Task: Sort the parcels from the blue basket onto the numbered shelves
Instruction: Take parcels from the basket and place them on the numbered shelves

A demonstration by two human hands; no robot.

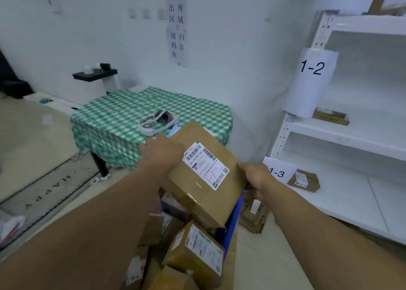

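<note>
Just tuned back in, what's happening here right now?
A person holds a brown parcel with a white shipping label in both hands: the left hand grips its upper left edge, the right hand its right edge. The parcel is up above the blue basket, which holds more parcels. On the white shelves to the right, a small parcel lies by the 1-3 sign and a flat parcel by the 1-2 sign.

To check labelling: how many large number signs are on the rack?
2: the 1-2 sign hangs higher, the 1-3 sign lower down. More may be out of view.
</note>
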